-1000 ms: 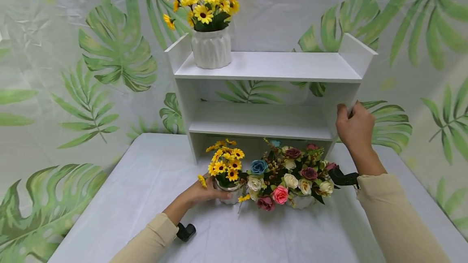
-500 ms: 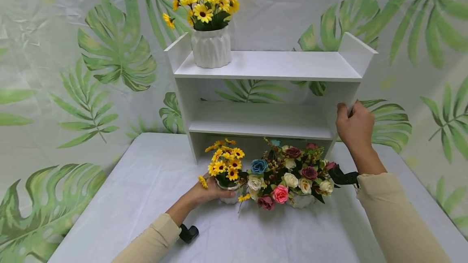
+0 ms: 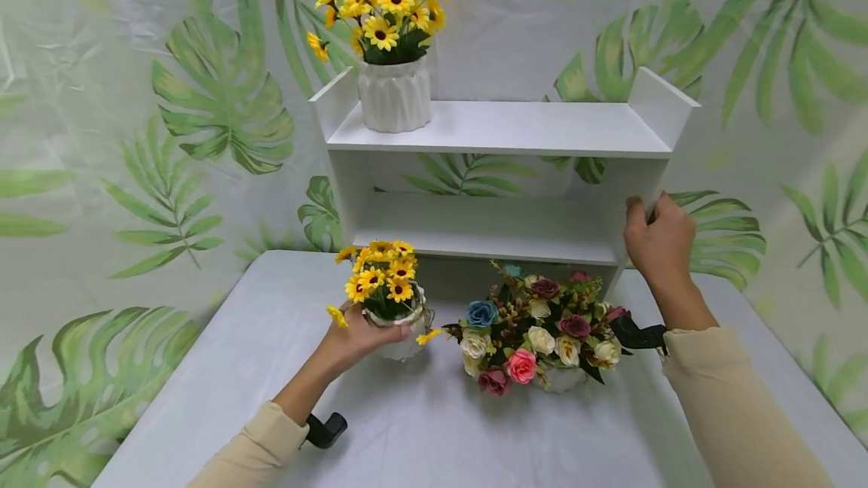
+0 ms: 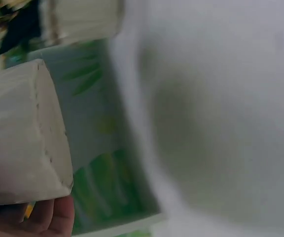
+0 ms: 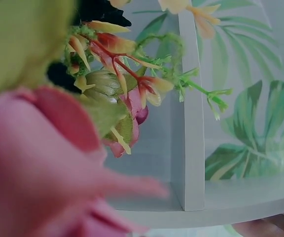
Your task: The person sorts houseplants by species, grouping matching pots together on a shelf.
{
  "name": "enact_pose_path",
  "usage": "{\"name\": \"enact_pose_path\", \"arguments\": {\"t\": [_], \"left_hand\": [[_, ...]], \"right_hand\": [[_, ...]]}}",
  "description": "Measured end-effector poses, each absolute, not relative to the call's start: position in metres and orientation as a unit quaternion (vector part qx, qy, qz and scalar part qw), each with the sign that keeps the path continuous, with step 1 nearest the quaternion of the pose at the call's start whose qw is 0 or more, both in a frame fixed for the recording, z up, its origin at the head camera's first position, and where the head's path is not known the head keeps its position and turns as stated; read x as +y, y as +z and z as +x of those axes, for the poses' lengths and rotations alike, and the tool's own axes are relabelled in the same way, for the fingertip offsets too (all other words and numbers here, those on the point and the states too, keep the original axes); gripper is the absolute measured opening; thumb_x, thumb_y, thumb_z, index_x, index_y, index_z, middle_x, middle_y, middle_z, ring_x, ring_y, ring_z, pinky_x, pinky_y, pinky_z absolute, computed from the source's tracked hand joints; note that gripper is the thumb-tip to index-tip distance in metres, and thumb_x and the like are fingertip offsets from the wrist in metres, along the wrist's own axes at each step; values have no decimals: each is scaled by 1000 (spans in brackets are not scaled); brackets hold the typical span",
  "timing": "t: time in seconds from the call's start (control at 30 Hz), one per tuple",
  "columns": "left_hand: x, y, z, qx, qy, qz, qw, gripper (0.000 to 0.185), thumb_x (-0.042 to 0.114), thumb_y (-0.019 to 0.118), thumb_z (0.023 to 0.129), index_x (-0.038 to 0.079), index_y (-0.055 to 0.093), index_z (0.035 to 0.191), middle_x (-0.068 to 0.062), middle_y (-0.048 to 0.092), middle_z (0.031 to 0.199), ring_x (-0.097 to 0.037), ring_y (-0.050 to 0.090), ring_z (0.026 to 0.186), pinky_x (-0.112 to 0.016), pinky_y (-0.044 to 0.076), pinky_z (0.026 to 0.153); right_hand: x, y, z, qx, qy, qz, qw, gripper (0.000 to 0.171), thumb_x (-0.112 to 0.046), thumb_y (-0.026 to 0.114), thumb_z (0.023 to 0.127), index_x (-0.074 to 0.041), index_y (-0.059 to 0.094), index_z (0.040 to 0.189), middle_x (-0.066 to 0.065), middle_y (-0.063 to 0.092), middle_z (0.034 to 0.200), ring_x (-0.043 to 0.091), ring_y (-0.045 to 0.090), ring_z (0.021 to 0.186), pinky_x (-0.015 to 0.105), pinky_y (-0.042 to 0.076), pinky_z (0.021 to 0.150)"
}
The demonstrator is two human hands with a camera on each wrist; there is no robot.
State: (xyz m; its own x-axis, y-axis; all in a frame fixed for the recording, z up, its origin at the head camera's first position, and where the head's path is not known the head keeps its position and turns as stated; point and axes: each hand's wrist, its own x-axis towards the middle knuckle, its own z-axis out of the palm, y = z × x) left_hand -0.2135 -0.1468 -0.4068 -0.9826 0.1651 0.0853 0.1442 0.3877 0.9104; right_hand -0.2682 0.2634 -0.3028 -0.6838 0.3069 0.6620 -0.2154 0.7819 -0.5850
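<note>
Two holds at once: with the left hand, grasping a small white pot, thumb across its near side, fingers round its far side; with the right hand, clasping the right side panel of the white shelf, fingers curled over its edge. Small pot held in front of the shelf's left half, lower than its middle board, base lifted clear of the tablecloth and turned toward the left wrist camera. Over the pot's rim, a bunch of yellow flowers, one bloom hanging beside the left hand, another jutting out to the opposite side.

Farther out, before the shelf's right half, a rose arrangement of blue, cream, pink and dusky purple blooms, standing on the cloth in a pale pot mostly covered by flowers. Blurred pink petals, close up, in the right wrist view.

On the shelf's top board, at its left end, an upright ribbed pot with yellow daisies. Behind the shelf, a pale backdrop printed with green leaves. In front of it, reaching inward, beige sleeves.
</note>
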Motion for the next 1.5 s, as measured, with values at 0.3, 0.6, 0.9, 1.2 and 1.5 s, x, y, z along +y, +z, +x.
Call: {"name": "enact_pose_path", "arguments": {"t": [0.3, 0.6, 0.9, 1.2, 1.5], "left_hand": [[-160, -358, -206, 834, 538, 124, -26, 86, 28, 86, 75, 21, 39, 147, -6, 54, 144, -27, 53, 133, -49, 49, 104], [-155, -277, -206, 814, 543, 192, -75, 82, 21, 84, 78, 22, 40, 147, -4, 58, 139, -21, 58, 126, -42, 51, 100], [-137, -204, -209, 803, 518, 260, -136, 66, 21, 82, 79, 18, 52, 138, -2, 65, 130, -15, 63, 111, -32, 52, 94], [-118, -168, -223, 839, 493, 200, -115, 68, 39, 81, 78, 22, 50, 137, 0, 64, 129, -17, 61, 110, -38, 49, 91], [-107, -155, -231, 847, 476, 202, -119, 70, 46, 81, 76, 22, 52, 136, 0, 65, 129, -13, 60, 113, -34, 50, 95]], "right_hand": [[262, -306, -267, -860, 336, -24, 383, 38, -22, 47, 101, 11, 63, 91, 35, 65, 81, 47, 64, 70, 14, 30, 45], [261, -308, -266, -861, 339, -27, 378, 39, -23, 46, 101, 11, 64, 92, 35, 65, 82, 46, 64, 68, 16, 31, 45], [262, -308, -265, -859, 337, -21, 386, 38, -22, 46, 100, 11, 62, 91, 36, 64, 81, 49, 63, 69, 13, 30, 45], [264, -304, -267, -857, 337, -20, 388, 39, -22, 45, 100, 12, 63, 94, 37, 65, 84, 52, 65, 75, 8, 27, 45], [263, -305, -268, -854, 339, -15, 395, 37, -20, 46, 100, 13, 62, 91, 37, 63, 81, 52, 63, 70, 7, 26, 44]]}}
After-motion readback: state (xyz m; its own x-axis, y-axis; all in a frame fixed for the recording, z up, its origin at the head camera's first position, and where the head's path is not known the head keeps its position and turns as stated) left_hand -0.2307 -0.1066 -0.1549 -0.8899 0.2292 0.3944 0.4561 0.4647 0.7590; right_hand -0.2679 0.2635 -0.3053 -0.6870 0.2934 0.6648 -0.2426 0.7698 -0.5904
